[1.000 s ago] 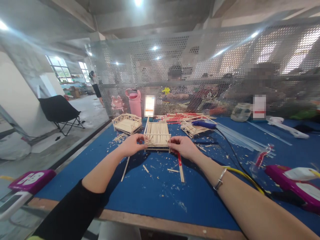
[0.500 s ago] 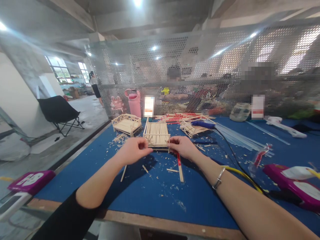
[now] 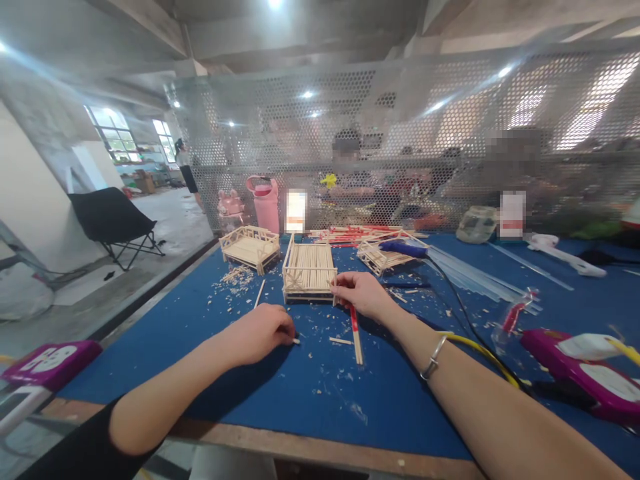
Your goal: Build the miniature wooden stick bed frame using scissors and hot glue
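A small bed-like frame of wooden sticks (image 3: 311, 267) stands on the blue tabletop, with a slatted deck and thin railings. The fingers of my right hand (image 3: 363, 295) are pinched around its right front corner post. Nearer to me, my left hand (image 3: 267, 333) is down at the table surface with its fingers closed. The pale end of a short wooden stick (image 3: 297, 341) pokes out from those fingertips; the rest is hidden. A red-marked pair of sticks (image 3: 357, 337) lies below my right hand, beside a short loose stick (image 3: 341, 341).
Similar stick models stand left (image 3: 250, 249) and right (image 3: 380, 257), the right one under a blue-handled corded tool (image 3: 405, 249). Red-tipped sticks (image 3: 350, 235) lie behind. Clear glue sticks (image 3: 475, 277), a purple power strip (image 3: 575, 370) and a pink bottle (image 3: 265, 203) are around; people sit beyond the perforated screen.
My left hand has moved from the model's left front side down toward me, closing on a short stick that lay on the table. My right hand stays at the model's corner.
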Available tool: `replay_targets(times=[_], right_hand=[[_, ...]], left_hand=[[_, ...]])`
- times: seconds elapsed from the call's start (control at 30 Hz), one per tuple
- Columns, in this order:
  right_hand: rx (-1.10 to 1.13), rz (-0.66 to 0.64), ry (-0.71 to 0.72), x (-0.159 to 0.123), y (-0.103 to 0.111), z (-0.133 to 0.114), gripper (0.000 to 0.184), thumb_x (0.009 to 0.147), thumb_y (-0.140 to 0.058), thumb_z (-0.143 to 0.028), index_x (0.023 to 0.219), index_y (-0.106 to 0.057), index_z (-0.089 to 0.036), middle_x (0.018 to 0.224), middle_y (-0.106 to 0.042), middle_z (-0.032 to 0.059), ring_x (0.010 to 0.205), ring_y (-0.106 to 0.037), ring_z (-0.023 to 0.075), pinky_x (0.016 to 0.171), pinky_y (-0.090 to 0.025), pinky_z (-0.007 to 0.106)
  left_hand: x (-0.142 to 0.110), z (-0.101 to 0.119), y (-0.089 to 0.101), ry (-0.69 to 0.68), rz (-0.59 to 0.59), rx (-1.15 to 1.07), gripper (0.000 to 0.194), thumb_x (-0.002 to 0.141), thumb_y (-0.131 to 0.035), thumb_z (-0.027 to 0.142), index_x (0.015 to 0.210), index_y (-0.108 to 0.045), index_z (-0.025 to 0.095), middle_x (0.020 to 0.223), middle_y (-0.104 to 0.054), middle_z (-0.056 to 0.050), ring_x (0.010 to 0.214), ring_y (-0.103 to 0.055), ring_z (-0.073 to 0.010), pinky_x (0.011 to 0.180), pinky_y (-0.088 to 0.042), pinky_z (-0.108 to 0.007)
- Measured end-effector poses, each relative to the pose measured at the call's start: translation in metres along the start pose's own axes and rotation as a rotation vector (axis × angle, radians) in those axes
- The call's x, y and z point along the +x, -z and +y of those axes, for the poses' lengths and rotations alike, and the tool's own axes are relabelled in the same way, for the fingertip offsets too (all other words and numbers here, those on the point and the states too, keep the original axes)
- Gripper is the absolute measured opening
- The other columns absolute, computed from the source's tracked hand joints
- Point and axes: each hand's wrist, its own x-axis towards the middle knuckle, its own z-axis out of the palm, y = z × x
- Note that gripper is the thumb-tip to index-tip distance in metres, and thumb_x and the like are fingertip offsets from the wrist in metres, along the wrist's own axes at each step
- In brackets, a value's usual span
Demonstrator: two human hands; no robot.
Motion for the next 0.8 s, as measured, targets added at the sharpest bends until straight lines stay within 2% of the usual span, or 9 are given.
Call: replay_targets(times=[0.13, 0.2, 0.33, 0.4, 0.5, 0.6, 0.67, 0.73, 0.8], right_hand=[[-0.002, -0.011, 0.020, 0.000, 0.000, 0.000, 0.011, 0.064, -0.065, -0.024, 0.066, -0.058, -0.016, 0.049, -0.053, -0.0046, 0.042, -0.046, 0.0063, 0.043, -0.039, 0.018], [-0.007, -0.013, 0.027, 0.000, 0.000, 0.000, 0.010, 0.064, -0.064, -0.024, 0.067, -0.059, -0.016, 0.049, -0.053, -0.0047, 0.041, -0.045, 0.0064, 0.043, -0.039, 0.019], [-0.020, -0.013, 0.033, 0.001, 0.000, 0.001, 0.008, 0.066, -0.062, -0.022, 0.065, -0.058, -0.016, 0.046, -0.050, -0.0051, 0.040, -0.044, 0.0065, 0.043, -0.037, 0.019], [-0.021, -0.013, 0.034, 0.001, 0.000, 0.001, 0.007, 0.066, -0.061, -0.022, 0.064, -0.058, -0.016, 0.045, -0.050, -0.0050, 0.040, -0.045, 0.0067, 0.044, -0.037, 0.019], [-0.016, -0.012, 0.035, 0.001, 0.000, 0.001, 0.008, 0.065, -0.063, -0.022, 0.063, -0.058, -0.016, 0.047, -0.052, -0.0046, 0.042, -0.046, 0.0072, 0.045, -0.038, 0.020], [-0.018, -0.009, 0.030, 0.001, 0.000, 0.001, 0.009, 0.065, -0.064, -0.023, 0.063, -0.058, -0.016, 0.046, -0.052, -0.0048, 0.041, -0.045, 0.0069, 0.044, -0.037, 0.019], [-0.021, -0.005, 0.025, 0.001, 0.000, 0.001, 0.008, 0.065, -0.063, -0.022, 0.063, -0.057, -0.016, 0.046, -0.051, -0.0048, 0.040, -0.044, 0.0065, 0.043, -0.037, 0.019], [-0.020, -0.004, 0.020, 0.001, 0.000, 0.001, 0.008, 0.066, -0.062, -0.022, 0.063, -0.057, -0.016, 0.047, -0.052, -0.0047, 0.040, -0.045, 0.0064, 0.043, -0.038, 0.019], [-0.019, -0.006, 0.018, 0.000, 0.000, 0.000, 0.008, 0.066, -0.062, -0.022, 0.064, -0.057, -0.016, 0.049, -0.052, -0.0045, 0.041, -0.045, 0.0064, 0.043, -0.038, 0.019]], left_hand=[[0.014, 0.012, -0.011, 0.086, 0.333, -0.119, 0.015, 0.079, -0.051, 0.025, 0.074, -0.062, 0.018, 0.076, -0.064, -0.003, 0.072, -0.056, -0.0169, 0.067, -0.042, -0.027], [0.022, 0.015, -0.016, 0.090, 0.386, -0.196, 0.014, 0.080, -0.048, 0.024, 0.079, -0.061, 0.017, 0.071, -0.062, -0.002, 0.066, -0.055, -0.0160, 0.064, -0.042, -0.027], [0.029, 0.016, -0.022, 0.090, 0.257, -0.445, 0.035, 0.081, -0.044, 0.021, 0.114, -0.055, 0.016, 0.067, -0.059, 0.001, 0.054, -0.055, -0.0139, 0.058, -0.045, -0.026], [0.028, 0.015, -0.022, 0.117, 0.174, -0.511, 0.039, 0.081, -0.043, 0.022, 0.118, -0.055, 0.018, 0.066, -0.059, 0.001, 0.054, -0.056, -0.0143, 0.056, -0.045, -0.026], [0.024, 0.015, -0.015, 0.096, 0.163, -0.331, 0.036, 0.077, -0.051, 0.025, 0.111, -0.061, 0.020, 0.078, -0.066, -0.002, 0.066, -0.061, -0.0177, 0.063, -0.046, -0.027], [0.020, 0.015, -0.002, 0.043, 0.284, -0.124, 0.036, 0.074, -0.054, 0.024, 0.109, -0.063, 0.022, 0.092, -0.069, -0.004, 0.083, -0.062, -0.0205, 0.074, -0.044, -0.029], [0.018, 0.014, 0.008, 0.084, 0.333, -0.066, 0.030, 0.076, -0.052, 0.025, 0.102, -0.066, 0.022, 0.088, -0.069, -0.004, 0.078, -0.061, -0.0200, 0.071, -0.043, -0.028], [0.014, 0.011, 0.015, 0.164, 0.289, 0.002, 0.021, 0.076, -0.055, 0.029, 0.088, -0.070, 0.021, 0.079, -0.068, -0.004, 0.070, -0.060, -0.0195, 0.064, -0.041, -0.028], [0.009, 0.009, 0.018, 0.224, 0.195, 0.075, 0.015, 0.073, -0.059, 0.031, 0.077, -0.071, 0.022, 0.073, -0.068, -0.003, 0.067, -0.059, -0.0199, 0.061, -0.039, -0.027]])
